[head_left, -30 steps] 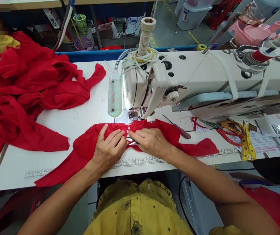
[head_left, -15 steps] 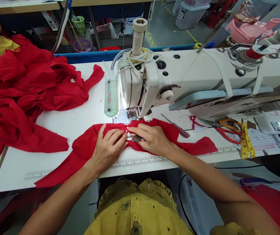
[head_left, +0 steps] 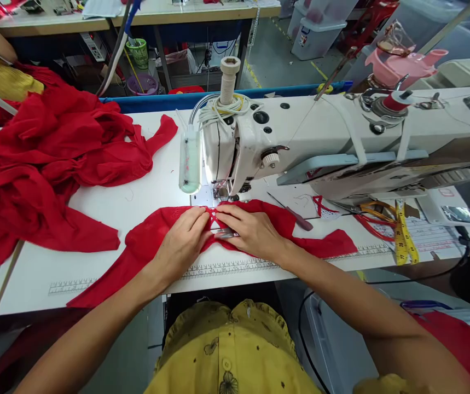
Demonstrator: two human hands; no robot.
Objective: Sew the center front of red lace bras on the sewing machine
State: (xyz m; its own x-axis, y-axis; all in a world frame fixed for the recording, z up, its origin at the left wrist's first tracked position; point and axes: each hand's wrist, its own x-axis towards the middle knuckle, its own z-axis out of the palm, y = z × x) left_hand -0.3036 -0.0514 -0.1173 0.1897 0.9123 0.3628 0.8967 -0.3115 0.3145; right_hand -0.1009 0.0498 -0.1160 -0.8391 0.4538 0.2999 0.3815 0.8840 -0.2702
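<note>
A red fabric garment piece (head_left: 144,232) lies across the table in front of the sewing machine's needle area. My left hand (head_left: 183,238) is closed on its middle, fingertips beside a small crisscross of red straps (head_left: 214,218). Facing it from the other side, my right hand (head_left: 253,230) pinches the cloth with thumb and forefinger. Small metal thread snips (head_left: 225,233) are tucked under its curled fingers, blades pointing left; their handle is hidden. The presser foot (head_left: 220,192) stands just behind the cloth.
The white sewing machine (head_left: 300,126) spans the back right. Red fabric (head_left: 54,153) is heaped at left. A seam ripper-like tool (head_left: 296,216), scissors (head_left: 376,221) and a yellow tape measure (head_left: 402,235) lie right. A printed ruler (head_left: 235,268) runs along the front edge.
My left hand's fingers have drawn together from a flatter spread onto the cloth beside the straps. The snips show more under my right hand. The camera view has shifted slightly.
</note>
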